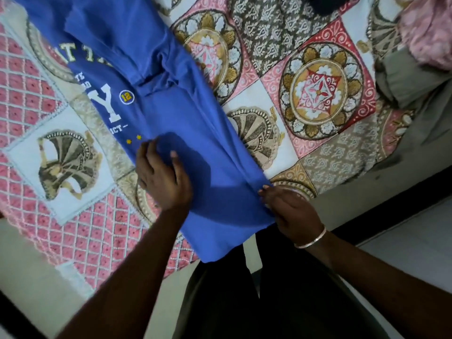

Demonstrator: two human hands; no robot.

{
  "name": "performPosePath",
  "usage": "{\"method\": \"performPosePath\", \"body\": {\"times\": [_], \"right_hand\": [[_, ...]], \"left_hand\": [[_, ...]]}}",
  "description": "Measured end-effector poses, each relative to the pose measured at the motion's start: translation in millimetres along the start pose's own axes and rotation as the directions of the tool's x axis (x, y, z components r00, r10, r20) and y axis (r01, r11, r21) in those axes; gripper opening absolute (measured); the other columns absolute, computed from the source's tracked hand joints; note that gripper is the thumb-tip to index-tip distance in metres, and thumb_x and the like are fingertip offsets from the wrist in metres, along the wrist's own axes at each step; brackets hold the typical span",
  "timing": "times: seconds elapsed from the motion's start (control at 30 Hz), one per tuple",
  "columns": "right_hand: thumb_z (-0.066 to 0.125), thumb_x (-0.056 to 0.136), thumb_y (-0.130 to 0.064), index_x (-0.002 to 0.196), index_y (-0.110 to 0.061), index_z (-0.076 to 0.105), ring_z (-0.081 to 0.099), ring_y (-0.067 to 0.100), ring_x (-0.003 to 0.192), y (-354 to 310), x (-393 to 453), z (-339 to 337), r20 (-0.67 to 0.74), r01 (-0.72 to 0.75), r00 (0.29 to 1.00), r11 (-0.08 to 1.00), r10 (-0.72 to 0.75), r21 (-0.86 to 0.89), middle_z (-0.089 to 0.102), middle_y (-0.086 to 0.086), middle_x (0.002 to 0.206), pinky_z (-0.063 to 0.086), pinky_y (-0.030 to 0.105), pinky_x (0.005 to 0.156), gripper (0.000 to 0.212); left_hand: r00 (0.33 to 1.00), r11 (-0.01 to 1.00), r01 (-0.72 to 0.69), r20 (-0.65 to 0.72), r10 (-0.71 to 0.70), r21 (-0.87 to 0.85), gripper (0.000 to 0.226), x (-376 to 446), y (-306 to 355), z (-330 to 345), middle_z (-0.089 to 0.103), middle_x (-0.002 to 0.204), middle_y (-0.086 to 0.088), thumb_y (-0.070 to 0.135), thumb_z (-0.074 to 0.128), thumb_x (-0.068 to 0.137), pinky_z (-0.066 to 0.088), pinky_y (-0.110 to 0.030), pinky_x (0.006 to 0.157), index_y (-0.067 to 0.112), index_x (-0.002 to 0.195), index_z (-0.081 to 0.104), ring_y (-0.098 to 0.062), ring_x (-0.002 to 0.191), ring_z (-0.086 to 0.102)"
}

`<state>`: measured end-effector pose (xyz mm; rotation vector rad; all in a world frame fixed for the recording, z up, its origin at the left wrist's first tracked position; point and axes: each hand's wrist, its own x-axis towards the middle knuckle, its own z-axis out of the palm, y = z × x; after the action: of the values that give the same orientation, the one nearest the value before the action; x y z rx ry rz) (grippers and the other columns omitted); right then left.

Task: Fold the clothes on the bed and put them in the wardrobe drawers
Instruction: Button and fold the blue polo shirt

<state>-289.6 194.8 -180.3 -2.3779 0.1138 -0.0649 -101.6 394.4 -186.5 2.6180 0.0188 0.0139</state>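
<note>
Clearly soft, light blue T-shirt (171,101) | left hand (162,177) pressed flat at 9 o'clock | right hand (291,211) pinching hem at 5 o'clock | best gripped at hem corners

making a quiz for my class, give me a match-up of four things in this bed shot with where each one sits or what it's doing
Things:
1. blue cotton T-shirt with white lettering
2. left hand
3. thin silver bangle
4. pink floral cloth

Places or states:
A. on the right wrist
B. bunched at the upper right corner
C. spread on the patterned patchwork bedsheet
D. flat on the shirt's lower part

Pairs: 1-C, 2-D, 3-A, 4-B
</note>
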Motion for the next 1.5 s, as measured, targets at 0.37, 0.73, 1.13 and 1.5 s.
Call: {"method": "performPosePath", "body": {"times": [0.37,0.73,1.13,1.5], "right_hand": [[0.082,0.073,-0.003,0.093,-0.010,0.068,0.066,0.010,0.071,-21.3,41.9,-5.1,0.087,-0.760,0.636,0.604,0.766,0.242,0.065,-0.003,0.074,0.053,0.021,0.070,0.025],[0.057,0.082,-0.006,0.096,-0.005,0.074,0.066,0.016,0.089,-26.4,50.3,-69.0,0.396,-0.082,0.917,0.992,0.038,0.095,0.062,0.008,0.106,0.053,0.018,0.076,0.022],[0.053,0.092,-0.016,0.090,-0.013,0.072,0.064,0.023,0.097,-16.7,73.1,-60.7,0.618,0.680,0.610,0.728,-0.496,-0.086,0.070,-0.001,0.103,0.046,0.034,0.073,0.019],[0.043,0.098,-0.029,0.114,-0.037,0.056,0.057,-0.011,0.103,-16.7,128.1,-33.5,0.466,-0.480,0.827,0.828,0.315,0.291,0.063,-0.016,0.113,0.043,0.018,0.092,0.021]], "left_hand": [[0.656,0.691,0.719,0.395,-0.643,-0.070,0.036,-138.2,-17.1,-54.8,0.054,0.077,-0.008,0.037,0.066,0.092,0.034,-0.036,0.064,0.009,0.076,0.049,-0.033,0.081,0.055],[0.565,0.398,0.824,0.643,-0.517,-0.403,0.022,-144.5,-14.3,-120.9,0.075,0.080,-0.001,0.005,0.062,0.094,0.053,-0.034,0.064,0.026,0.102,0.061,-0.019,0.071,0.068],[0.851,0.868,0.395,0.476,-0.222,-0.300,0.059,-151.1,-44.5,-136.1,0.065,0.096,0.027,-0.003,0.072,0.075,0.051,-0.014,0.073,0.054,0.092,0.073,0.007,0.090,0.064],[0.848,0.641,0.527,0.392,-0.357,-0.558,0.025,-52.1,-18.1,-100.4,0.072,0.098,0.008,0.038,0.055,0.095,0.051,-0.027,0.075,0.020,0.108,0.064,-0.007,0.090,0.067]]}}
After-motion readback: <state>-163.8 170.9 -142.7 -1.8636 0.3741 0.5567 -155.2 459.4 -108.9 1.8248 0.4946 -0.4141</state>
